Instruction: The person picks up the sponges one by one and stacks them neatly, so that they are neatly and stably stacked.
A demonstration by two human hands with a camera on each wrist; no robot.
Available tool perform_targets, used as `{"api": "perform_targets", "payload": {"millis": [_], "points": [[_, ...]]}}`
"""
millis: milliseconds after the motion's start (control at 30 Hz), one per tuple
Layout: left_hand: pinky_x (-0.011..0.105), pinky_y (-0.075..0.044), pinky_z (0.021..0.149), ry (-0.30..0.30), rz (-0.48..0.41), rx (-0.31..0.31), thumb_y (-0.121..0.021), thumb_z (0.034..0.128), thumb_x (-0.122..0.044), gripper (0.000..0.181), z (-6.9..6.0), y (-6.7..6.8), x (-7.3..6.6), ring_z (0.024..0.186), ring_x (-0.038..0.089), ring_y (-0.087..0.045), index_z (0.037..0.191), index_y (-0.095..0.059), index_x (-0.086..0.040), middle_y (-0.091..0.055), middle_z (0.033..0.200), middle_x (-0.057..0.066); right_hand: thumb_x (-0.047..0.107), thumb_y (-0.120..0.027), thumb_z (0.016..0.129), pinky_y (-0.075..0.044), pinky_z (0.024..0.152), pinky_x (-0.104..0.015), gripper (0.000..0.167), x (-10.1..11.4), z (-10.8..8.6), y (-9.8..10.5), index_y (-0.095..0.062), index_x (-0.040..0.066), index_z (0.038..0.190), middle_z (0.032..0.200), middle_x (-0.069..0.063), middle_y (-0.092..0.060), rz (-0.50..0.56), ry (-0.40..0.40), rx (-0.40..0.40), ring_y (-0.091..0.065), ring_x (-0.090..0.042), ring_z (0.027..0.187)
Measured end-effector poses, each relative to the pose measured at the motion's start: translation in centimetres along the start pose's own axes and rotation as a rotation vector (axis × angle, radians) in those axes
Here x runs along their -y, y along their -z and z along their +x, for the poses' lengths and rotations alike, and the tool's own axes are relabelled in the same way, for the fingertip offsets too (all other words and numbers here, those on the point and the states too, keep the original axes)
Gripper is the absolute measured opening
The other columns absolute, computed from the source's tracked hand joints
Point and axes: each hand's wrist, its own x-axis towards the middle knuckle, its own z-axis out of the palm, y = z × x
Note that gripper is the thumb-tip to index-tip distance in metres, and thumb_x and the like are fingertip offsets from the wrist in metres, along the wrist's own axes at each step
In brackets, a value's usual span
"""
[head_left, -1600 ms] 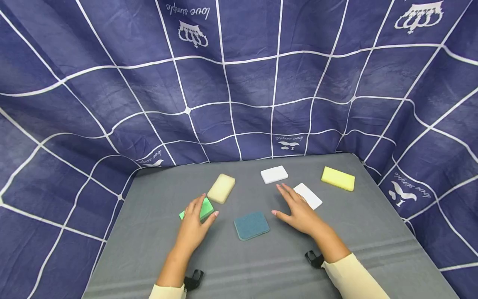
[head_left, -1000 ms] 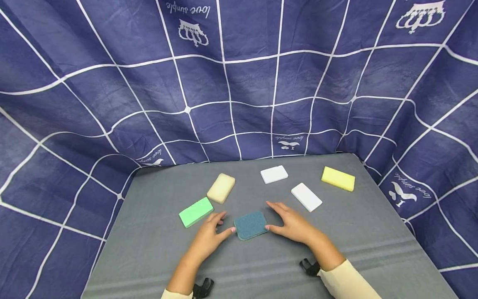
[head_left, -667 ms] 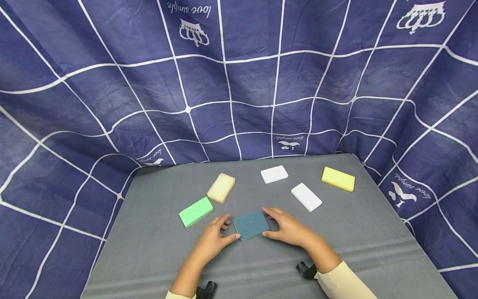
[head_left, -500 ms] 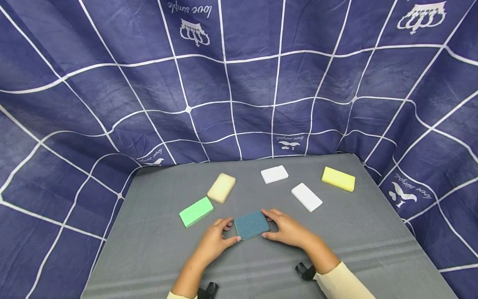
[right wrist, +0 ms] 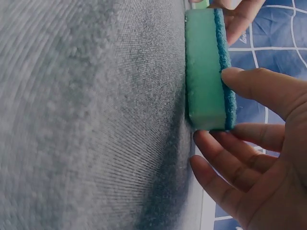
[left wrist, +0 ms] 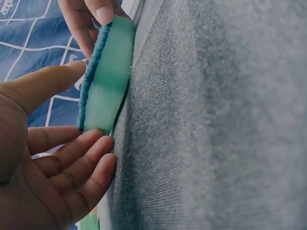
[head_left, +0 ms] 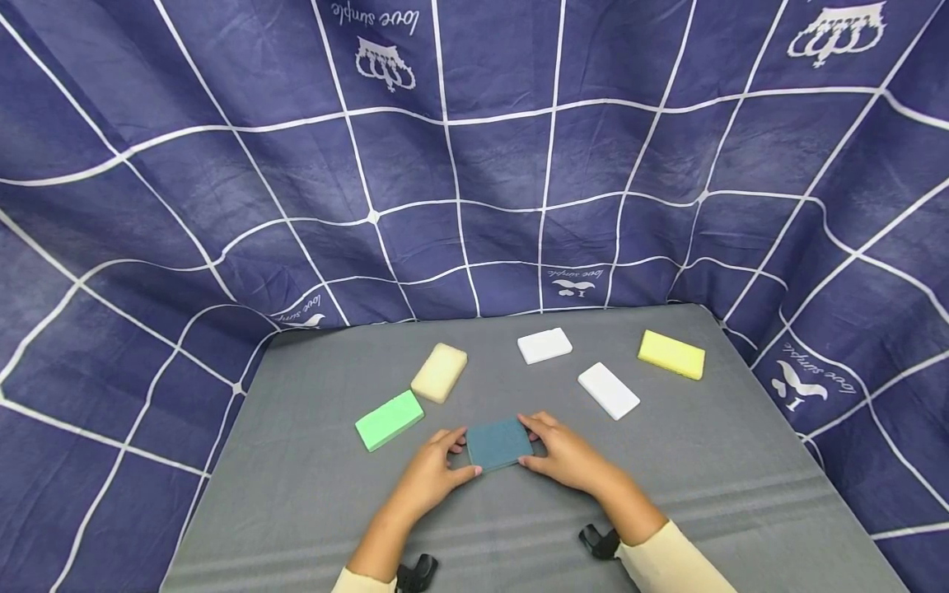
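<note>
A scouring sponge [head_left: 499,445], dark teal on top with green foam below, lies between both hands at the middle of the grey table. My left hand [head_left: 430,475] pinches its left end, thumb at the front corner and fingers at the side. At the opposite end my right hand [head_left: 569,459] grips in the same manner. The left wrist view shows the green foam [left wrist: 110,81] close to the cloth, with fingertips against the lower end. From the right wrist, the sponge [right wrist: 206,67] has a thumb on its rough layer; whether it is off the table I cannot tell.
A green sponge [head_left: 390,421] and a cream sponge [head_left: 440,373] lie to the left. Two white blocks [head_left: 544,346] are behind and right, and a yellow sponge [head_left: 671,355] is farther right. A blue gridded curtain [head_left: 497,165] encloses the table's [head_left: 311,511] back and sides.
My left hand has come from above the green sponge rightward to the teal sponge. My right hand has moved left and nearer to it. Both now grip its ends; it has tipped slightly.
</note>
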Motion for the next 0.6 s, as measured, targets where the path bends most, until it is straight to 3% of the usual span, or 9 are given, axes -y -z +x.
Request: {"api": "perform_targets", "payload": {"millis": [200,600], "points": [[0.030,-0.056,0.081,0.014,-0.047,-0.018,-0.082,0.0857,-0.030,0.072,0.8,-0.2,0.1,0.108,0.023,-0.065,0.144,-0.052,0.000,-0.063,0.121,0.007,0.024,-0.080,0.088,-0.053,0.090,-0.033,0.068,0.1,0.3,-0.2,-0.052,0.000,0.144,0.125,-0.005,-0.060,0.049,-0.040,-0.036,-0.063,-0.014,0.105],[0.038,-0.054,0.087,0.035,-0.081,-0.060,-0.082,0.0857,-0.028,0.074,2.8,-0.6,0.1,0.106,0.021,-0.064,0.146,-0.050,0.000,-0.061,0.125,0.010,0.019,-0.082,0.085,-0.054,0.089,-0.033,0.069,-0.3,1.6,-1.0,-0.052,-0.001,0.144,0.124,-0.009,-0.061,0.104,-0.123,-0.116,-0.064,-0.016,0.104]]}}
